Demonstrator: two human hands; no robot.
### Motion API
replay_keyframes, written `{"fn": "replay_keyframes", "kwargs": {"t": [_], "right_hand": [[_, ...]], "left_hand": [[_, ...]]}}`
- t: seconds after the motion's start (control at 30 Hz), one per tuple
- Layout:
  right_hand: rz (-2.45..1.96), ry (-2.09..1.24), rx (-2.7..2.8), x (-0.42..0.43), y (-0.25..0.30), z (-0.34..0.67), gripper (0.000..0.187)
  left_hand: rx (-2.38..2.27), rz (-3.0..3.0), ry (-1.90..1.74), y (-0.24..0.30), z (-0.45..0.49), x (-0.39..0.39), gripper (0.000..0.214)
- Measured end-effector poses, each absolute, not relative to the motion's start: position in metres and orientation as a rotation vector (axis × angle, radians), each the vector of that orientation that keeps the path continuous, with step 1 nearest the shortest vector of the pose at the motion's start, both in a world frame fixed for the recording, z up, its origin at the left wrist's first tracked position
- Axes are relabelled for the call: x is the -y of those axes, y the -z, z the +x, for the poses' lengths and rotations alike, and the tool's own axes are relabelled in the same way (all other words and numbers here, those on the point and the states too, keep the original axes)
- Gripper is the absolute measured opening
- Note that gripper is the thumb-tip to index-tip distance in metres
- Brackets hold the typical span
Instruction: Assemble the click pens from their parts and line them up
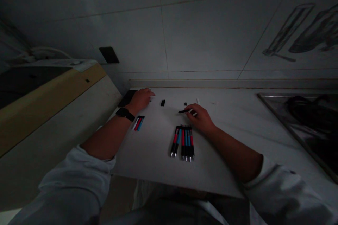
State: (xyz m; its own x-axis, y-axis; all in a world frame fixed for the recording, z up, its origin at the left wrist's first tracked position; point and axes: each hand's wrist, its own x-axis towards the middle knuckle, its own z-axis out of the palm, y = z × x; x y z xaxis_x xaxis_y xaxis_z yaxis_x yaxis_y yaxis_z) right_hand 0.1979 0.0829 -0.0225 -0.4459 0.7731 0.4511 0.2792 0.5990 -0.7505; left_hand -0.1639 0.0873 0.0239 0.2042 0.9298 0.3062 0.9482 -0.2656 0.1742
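Note:
My right hand (201,116) rests on the white tabletop (153,154) with its fingers pinched on a thin black pen part (184,111) that sticks out to the left. Just in front of it lies a row of several red and blue pens (182,142), tips toward me. My left hand (142,98), with a black watch on its wrist, lies knuckles up near the table's far left; its fingertips touch something small and pale that I cannot make out. Three short barrel pieces (138,123) in white, red and blue lie beside that wrist.
A small black piece (163,103) and a tinier black bit (185,104) lie between the hands. A dark flat object (126,97) sits at the far left corner. A metal tray (303,126) with dark contents is at the right. A tiled wall stands behind.

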Motion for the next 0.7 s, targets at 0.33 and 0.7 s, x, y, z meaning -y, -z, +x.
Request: {"fn": "replay_keyframes", "kwargs": {"t": [0.33,0.7], "right_hand": [[-0.868,-1.325,1.758,-0.081,0.010,0.195,0.033],[-0.799,-1.587,1.608,-0.082,0.011,0.193,0.042]], "left_hand": [[1.092,-2.860,0.577,-0.075,-0.044,-0.049,0.045],[0.965,-2.924,0.519,-0.075,-0.035,-0.043,0.045]]}}
